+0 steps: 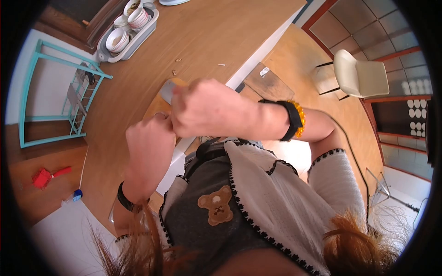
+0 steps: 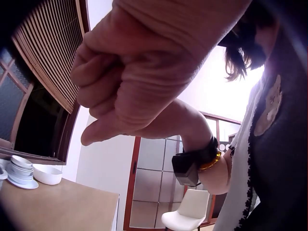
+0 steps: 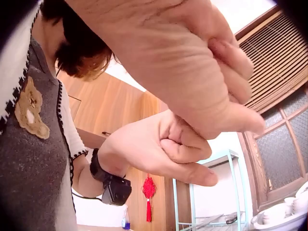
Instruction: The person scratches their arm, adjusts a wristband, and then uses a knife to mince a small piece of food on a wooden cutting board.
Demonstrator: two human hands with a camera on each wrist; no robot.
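Observation:
Both hands are raised together over the wooden table [image 1: 202, 37] in front of the chest. My left hand [image 1: 152, 138] has its fingers curled into the palm, and its thumb lies straight in the right wrist view. Right beside it, my right hand [image 1: 207, 108] is curled too, overlapping the left in the head view. The right thumb [image 3: 243, 118] points outward. Nothing shows between the fingers of either hand; the insides of the palms are hidden. Just past the right hand, a grey rounded item [image 1: 167, 91] is partly covered by it. Small brown pieces [image 1: 175, 72] lie beyond on the table.
A grey dish rack [image 1: 138, 42] with stacked bowls [image 1: 118, 40] stands at the table's far left. A turquoise frame [image 1: 28, 92] is on the left. Across the room is a cream chair [image 1: 350, 73]; a wooden stool [image 1: 269, 80] stands beside the table.

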